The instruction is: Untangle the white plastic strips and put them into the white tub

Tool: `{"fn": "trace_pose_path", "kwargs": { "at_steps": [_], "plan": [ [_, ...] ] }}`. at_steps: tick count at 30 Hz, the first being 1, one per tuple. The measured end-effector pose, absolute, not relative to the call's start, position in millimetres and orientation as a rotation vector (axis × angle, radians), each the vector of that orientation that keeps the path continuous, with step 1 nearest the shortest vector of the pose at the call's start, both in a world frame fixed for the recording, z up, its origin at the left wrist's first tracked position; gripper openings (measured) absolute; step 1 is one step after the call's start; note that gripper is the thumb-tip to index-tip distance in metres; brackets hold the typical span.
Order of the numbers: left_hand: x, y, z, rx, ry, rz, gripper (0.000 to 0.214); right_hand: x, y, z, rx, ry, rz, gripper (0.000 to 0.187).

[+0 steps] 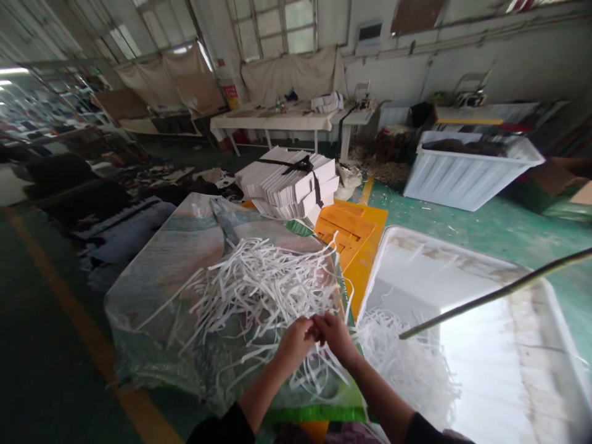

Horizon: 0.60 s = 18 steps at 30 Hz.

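Observation:
My left hand [296,340] and my right hand [337,338] meet at the near edge of a tangled heap of white strips [268,277]. Fingers on both hands are closed in a pinch, tips touching or nearly so; whatever lies between them is too small to make out. Loose white strips hang and curl just below the hands. The heap rests on a clear, printed plastic sheet or bag [152,296] with a green band along its near edge. To the right, a white tub [485,320] holds more thin white strips [402,364].
A pole [490,293] slants over the tub. Beyond the heap are orange boards [346,228] and strapped stacks of white pieces [287,182]. A white bin [462,176] with dark contents stands at the back right. Dark bundles [124,237] lie left; a table [277,117] is behind.

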<state>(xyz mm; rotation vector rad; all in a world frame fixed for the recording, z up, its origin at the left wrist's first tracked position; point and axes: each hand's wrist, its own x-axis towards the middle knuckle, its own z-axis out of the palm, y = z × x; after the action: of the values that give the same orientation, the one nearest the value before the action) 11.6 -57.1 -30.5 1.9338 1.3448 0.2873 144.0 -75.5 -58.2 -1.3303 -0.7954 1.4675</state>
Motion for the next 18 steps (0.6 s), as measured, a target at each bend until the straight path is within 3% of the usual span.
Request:
{"fn": "trace_pose_path", "kwargs": {
  "at_steps": [6,11,14,18],
  "plan": [
    [-45.6,-52.0,-53.9,1.645,1.507,0.451,0.033,257.0,-103.7,-93.0,-1.663,-0.580,0.986,0.047],
    [-67.8,-52.3,-83.9,1.838,1.611,0.360,0.038,353.0,-158.6,-124.2,-2.453,-1.023,0.597,0.041],
    [-57.6,-69.1,-108.4,2.039,1.576,0.071,0.054,322.3,-154.2,-134.9,-2.451,-1.422,0.413,0.054],
    [-25.1,-100.2,-141.9,2.224,1.348,-0.198,0.073,230.4,-115.4,-153.3,-2.169,-2.034,0.710,0.074]
  ]
}}
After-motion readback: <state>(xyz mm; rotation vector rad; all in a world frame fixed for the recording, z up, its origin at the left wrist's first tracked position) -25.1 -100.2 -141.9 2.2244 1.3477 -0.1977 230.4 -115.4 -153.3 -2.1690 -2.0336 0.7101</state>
